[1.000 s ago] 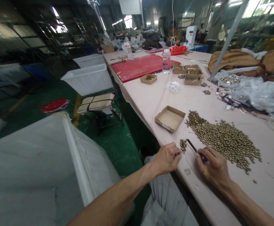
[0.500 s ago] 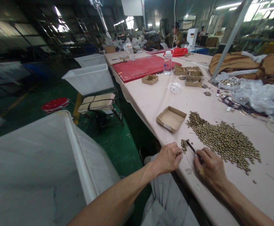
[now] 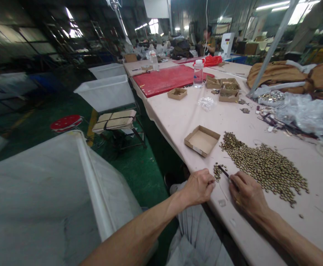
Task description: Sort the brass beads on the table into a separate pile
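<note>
My left hand (image 3: 199,186) rests at the near edge of the pale table (image 3: 183,114), fingers curled in a pinch beside a small cluster of brass pieces (image 3: 217,170); what it pinches is hidden. My right hand (image 3: 247,194) grips a thin dark stick (image 3: 224,172) whose tip points into that cluster. A wide spread of brass pieces (image 3: 264,166) lies just right of both hands. An open, empty cardboard tray (image 3: 202,140) sits beyond the cluster.
Farther along the table lie a red mat (image 3: 168,79), a water bottle (image 3: 198,74), small cardboard boxes (image 3: 227,88), clear plastic bags (image 3: 308,112) and tan fabric (image 3: 283,74). White bins (image 3: 106,92) stand left of the table; one is at my left elbow. A person sits at the far end.
The stick's tip has slid slightly left toward the small cluster, and my right hand has shifted a little with it. My left hand stays in place.
</note>
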Motion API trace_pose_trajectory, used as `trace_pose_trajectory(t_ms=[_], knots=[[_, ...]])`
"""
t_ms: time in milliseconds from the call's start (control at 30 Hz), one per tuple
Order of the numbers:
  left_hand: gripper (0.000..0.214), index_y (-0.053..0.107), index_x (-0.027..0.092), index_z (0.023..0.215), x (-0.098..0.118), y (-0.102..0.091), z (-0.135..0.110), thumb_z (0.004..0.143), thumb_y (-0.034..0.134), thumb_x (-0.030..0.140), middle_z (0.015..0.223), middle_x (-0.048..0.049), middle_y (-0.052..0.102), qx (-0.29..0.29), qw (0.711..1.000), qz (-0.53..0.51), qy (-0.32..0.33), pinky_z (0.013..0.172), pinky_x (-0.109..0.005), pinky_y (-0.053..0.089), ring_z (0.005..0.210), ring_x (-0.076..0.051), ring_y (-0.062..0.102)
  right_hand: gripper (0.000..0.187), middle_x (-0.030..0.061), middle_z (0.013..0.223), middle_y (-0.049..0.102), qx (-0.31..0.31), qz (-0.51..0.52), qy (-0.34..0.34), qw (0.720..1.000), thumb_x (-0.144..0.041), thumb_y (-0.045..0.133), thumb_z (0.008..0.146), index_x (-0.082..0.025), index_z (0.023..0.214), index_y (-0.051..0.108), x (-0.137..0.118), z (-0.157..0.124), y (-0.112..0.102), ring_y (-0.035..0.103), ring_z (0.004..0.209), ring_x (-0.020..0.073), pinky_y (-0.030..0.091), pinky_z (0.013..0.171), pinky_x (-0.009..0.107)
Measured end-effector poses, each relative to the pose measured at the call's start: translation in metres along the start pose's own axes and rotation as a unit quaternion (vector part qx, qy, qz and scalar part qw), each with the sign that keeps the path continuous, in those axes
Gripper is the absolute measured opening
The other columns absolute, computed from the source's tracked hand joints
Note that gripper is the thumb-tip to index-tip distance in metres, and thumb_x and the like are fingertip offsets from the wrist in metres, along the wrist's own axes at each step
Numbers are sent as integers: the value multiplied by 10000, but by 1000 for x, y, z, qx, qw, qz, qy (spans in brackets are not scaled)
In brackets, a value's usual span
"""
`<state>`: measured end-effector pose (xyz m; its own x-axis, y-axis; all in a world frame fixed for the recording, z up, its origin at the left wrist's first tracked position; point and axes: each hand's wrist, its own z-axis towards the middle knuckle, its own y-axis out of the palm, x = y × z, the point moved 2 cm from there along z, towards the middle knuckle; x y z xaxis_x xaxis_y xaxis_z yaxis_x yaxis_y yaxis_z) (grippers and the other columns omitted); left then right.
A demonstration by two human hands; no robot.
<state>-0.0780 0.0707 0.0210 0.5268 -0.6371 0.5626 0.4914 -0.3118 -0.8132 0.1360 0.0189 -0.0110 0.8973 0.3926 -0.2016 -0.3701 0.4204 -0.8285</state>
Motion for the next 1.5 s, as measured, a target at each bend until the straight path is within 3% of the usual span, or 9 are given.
trace_pose_trajectory(t_ms=[300,700,900,1033,1167,1500], knots=[[173,629,173,779,0,-2,1,913,535,228,820,-42,585,-6,1000,10,-1,758,-275,462,786,-157,582,108,55,844,558,-19,-28,-7,999,-152,540,890,-179,947,628,8,14,6,520,807,178,400,747,301],[168,662,175,830,-2,1,0,919,535,240,825,-42,584,0,1000,5,-9,756,-275,460,787,-159,582,92,56,841,583,-3,-30,40,999,-174,557,900,-180,927,644,5,1,4,557,818,178,418,748,299],[166,670,174,843,-1,0,0,915,535,238,825,-42,591,-5,1000,10,-6,752,-267,462,787,-155,586,110,53,867,609,50,-30,81,995,-197,570,892,-185,963,653,23,12,-1,557,747,162,421,696,293],[174,678,173,845,-1,0,0,915,532,236,820,-45,594,-8,1000,11,-5,747,-273,459,776,-156,584,160,56,924,629,19,58,14,998,-187,583,898,-198,1047,640,16,12,-10,576,796,162,456,735,290],[173,685,172,858,0,0,1,913,538,243,824,-47,593,-7,1000,15,-6,733,-278,449,780,-162,581,166,66,924,625,-29,67,-40,997,-159,570,903,-194,1051,638,5,11,-7,565,817,171,457,750,304],[166,681,171,858,0,-1,0,913,542,243,823,-44,586,-7,1000,16,0,734,-278,445,780,-161,574,126,82,913,608,-32,1,-45,999,-164,569,901,-179,998,647,11,10,3,561,858,199,449,768,331]])
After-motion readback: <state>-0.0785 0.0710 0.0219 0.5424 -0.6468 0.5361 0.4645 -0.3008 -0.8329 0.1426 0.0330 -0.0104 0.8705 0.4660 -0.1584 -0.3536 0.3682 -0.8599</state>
